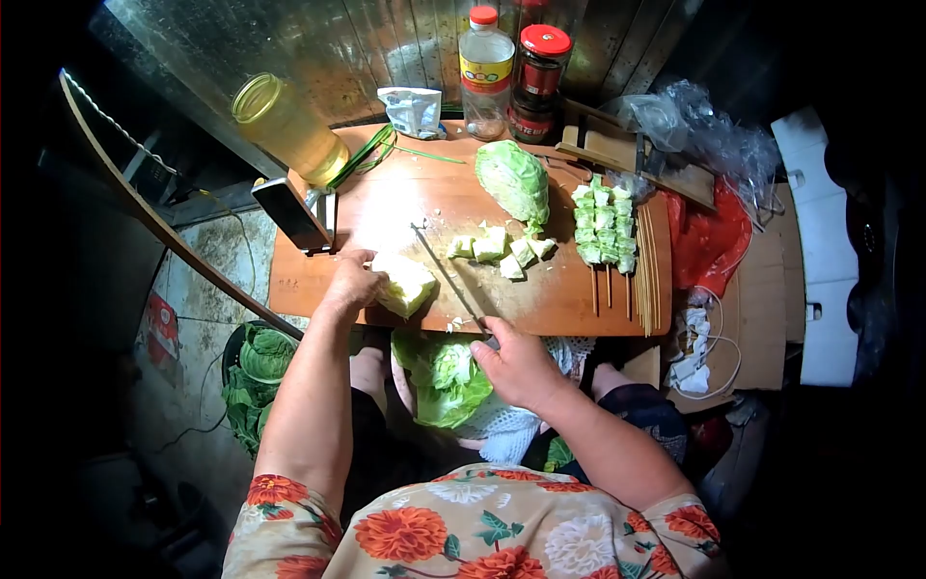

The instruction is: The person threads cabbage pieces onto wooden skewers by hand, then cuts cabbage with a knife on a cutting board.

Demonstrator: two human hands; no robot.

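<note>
My left hand [355, 283] grips the left side of a pale cut chunk of cabbage [407, 288] near the table's front edge; some of its fingertips are hidden. In my right hand [522, 363] is the handle of a knife [449, 275], its thin blade pointing up and left across the wooden tabletop, just right of the chunk. Beyond the blade lie several small cabbage pieces [490, 245]. Behind them rests a larger, uncut-looking piece of green cabbage [512, 181]. To the right, 3 skewers of cabbage [605, 227] lie side by side.
Bare wooden skewers [648, 270] lie along the table's right side. At the back stand a jar of yellowish liquid [294, 130], a plastic bottle [485, 77] and red-lidded jars [542, 72]. A phone [292, 216] leans on a stand at left. Cabbage leaves [444, 381] sit below the front edge.
</note>
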